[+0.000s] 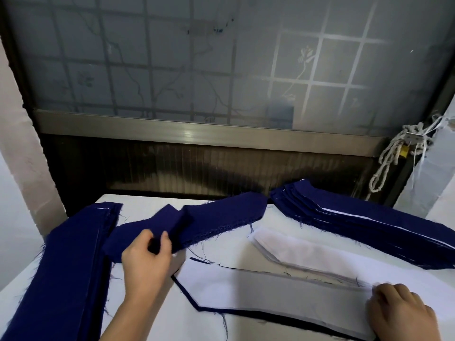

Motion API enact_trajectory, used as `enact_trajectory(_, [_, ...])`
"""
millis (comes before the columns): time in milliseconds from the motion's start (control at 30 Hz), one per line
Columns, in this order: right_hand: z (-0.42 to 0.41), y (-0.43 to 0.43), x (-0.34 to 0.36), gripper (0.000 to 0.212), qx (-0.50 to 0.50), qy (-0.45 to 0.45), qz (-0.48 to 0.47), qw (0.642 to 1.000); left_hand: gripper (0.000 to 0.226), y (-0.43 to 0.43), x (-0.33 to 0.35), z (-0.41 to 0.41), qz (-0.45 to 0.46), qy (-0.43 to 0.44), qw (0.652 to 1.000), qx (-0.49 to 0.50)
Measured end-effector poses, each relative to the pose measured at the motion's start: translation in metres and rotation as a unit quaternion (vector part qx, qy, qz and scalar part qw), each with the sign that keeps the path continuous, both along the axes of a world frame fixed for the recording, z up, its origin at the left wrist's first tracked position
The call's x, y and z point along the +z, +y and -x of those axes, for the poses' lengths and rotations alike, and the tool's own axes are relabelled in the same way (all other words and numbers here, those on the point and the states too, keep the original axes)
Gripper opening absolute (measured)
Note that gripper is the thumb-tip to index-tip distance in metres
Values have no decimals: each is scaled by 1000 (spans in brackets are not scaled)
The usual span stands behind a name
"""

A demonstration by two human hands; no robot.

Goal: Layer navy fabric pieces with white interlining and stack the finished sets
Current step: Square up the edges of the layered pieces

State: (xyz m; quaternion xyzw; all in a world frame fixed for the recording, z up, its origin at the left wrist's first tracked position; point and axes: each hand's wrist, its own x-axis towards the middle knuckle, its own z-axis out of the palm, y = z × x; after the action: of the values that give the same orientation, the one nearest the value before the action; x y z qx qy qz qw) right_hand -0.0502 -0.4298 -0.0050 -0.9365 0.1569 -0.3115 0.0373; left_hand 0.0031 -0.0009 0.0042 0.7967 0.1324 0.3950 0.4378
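Note:
My left hand [147, 257] pinches the top navy piece [172, 222] of a frayed navy pile [221, 215] at the table's middle; its left end is folded up off the pile. My right hand [403, 313] rests with curled fingers on the right end of a white interlining strip [270, 294] that lies on a navy piece, whose dark edge [187, 297] shows around it. A pile of white interlining [320, 254] lies just beyond. A stack of layered navy-and-white sets [357, 222] sits at the far right. Another navy stack [71, 267] runs along the left.
The white table [152, 313] ends at a dark wall panel below a frosted window [197, 70]. A knotted rope [394, 156] hangs at the right by the frame. Loose navy threads lie around the piles.

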Motion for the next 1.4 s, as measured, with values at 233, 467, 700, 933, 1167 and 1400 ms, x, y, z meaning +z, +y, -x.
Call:
enact_trajectory(233, [8, 25, 6, 48, 58, -39, 47, 996, 17, -30, -8, 9, -163, -57, 971, -166])
enact_trajectory(467, [-2, 148, 19, 78, 330, -5, -44, 943, 23, -41, -1, 22, -362, -191, 886, -217])
enact_trajectory(700, [-31, 209, 32, 60, 454, 26, -47, 889, 22, -25, -3, 26, -187, -141, 957, -169])
enact_trajectory(933, [-47, 131, 23, 28, 349, -39, 145, 925, 30, -22, -4, 16, -12, -120, 988, -93])
enact_trajectory(1167, [-31, 66, 26, 21, 265, -53, 141, 953, 14, -21, -1, 13, 40, -129, 990, -47])
enact_trajectory(1400, [-23, 105, 13, 53, 355, 65, 22, 932, 7, -23, -3, 15, 27, -108, 992, -54])
